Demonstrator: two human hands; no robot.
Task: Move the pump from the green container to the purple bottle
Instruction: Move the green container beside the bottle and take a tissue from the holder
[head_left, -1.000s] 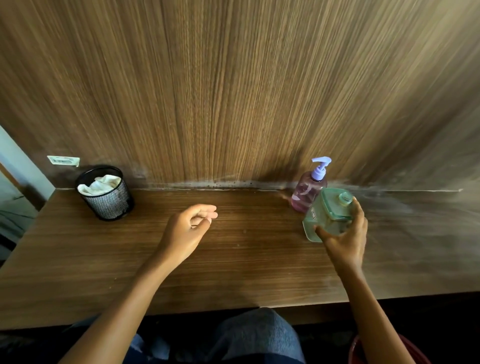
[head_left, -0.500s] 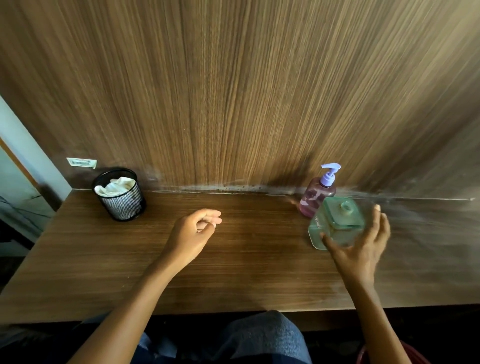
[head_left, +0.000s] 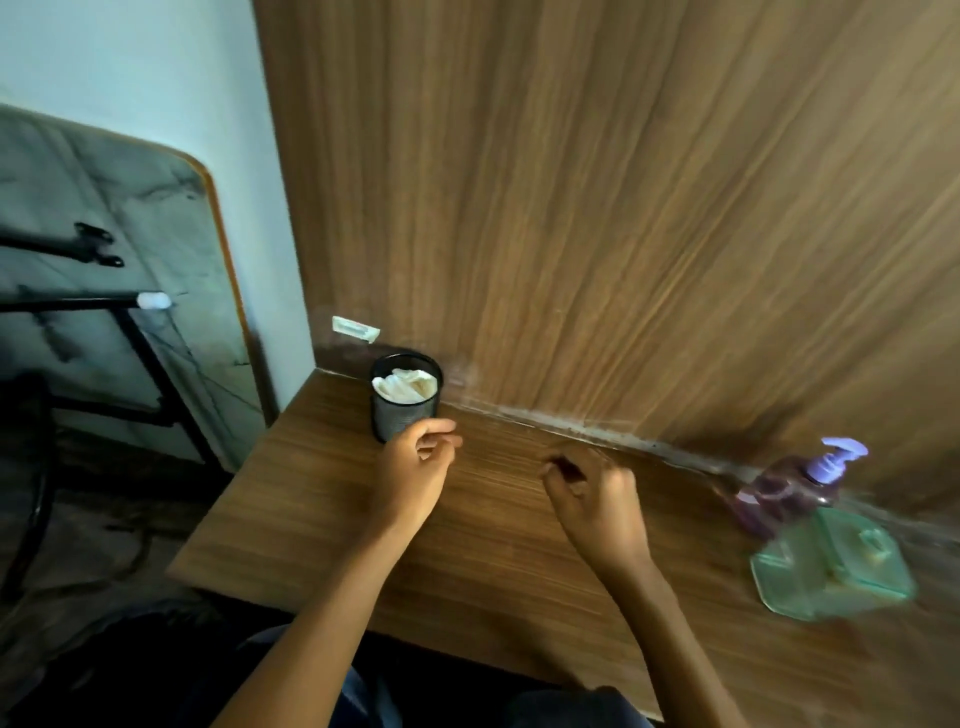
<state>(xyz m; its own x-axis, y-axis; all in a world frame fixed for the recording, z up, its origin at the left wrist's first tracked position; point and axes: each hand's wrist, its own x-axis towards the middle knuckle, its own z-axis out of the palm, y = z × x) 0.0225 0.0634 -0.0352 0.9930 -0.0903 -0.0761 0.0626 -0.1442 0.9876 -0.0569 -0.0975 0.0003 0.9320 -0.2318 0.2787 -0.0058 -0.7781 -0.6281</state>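
The purple bottle (head_left: 779, 493) stands at the far right against the wooden wall, with a lilac pump (head_left: 836, 460) on its top. Right in front of it sits the green container (head_left: 831, 566), closed by a flat green cap, with no hand on it. My right hand (head_left: 597, 499) hovers over the middle of the desk, well left of both, fingers curled and holding nothing. My left hand (head_left: 415, 467) floats beside the black mesh cup, fingers loosely curled and apart, empty. The picture is blurred by motion.
A black mesh cup (head_left: 405, 410) holding white paper stands at the desk's back left corner. The wooden desk (head_left: 493, 545) ends at a left edge near it. Beyond that edge are a black metal frame (head_left: 140, 353) and a grey padded board (head_left: 104, 234).
My right hand let go of the green container and drew left to the desk's middle. The view swung left, so bottle and container now sit at the far right.
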